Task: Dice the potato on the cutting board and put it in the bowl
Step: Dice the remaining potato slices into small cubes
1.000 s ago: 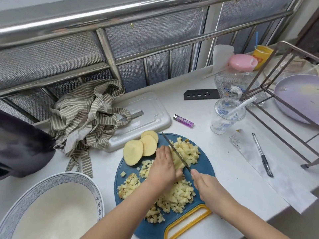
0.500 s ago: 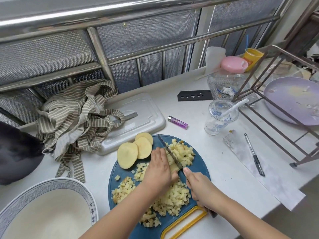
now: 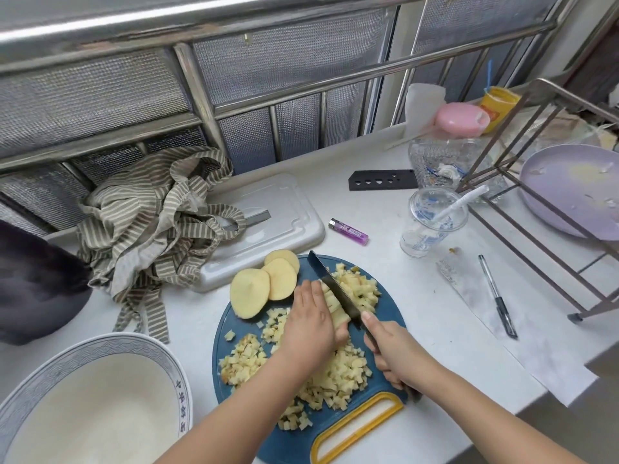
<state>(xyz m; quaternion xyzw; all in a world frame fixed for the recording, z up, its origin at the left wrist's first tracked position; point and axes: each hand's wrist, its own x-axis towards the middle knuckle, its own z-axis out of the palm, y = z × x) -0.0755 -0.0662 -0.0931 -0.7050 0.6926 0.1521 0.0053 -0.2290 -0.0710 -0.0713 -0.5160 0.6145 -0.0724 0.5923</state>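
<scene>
While pinning potato strips (image 3: pixel 336 308) under curled left hand (image 3: pixel 310 324) fingers, cutting across them on cutting board (image 3: pixel 390 318) with knife (image 3: pixel 330 284), handle wrapped in right hand (image 3: pixel 398 353). Noted bowl (image 3: pixel 100 344) near left.

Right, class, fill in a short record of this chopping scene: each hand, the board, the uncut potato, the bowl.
cutting board: blue, scattered with diced potato
left hand: holds potato strips down
right hand: grips knife, blade against the strips
potato slices: three, uncut, at the far-left edge
bowl: left of the board, no potato inside
</scene>
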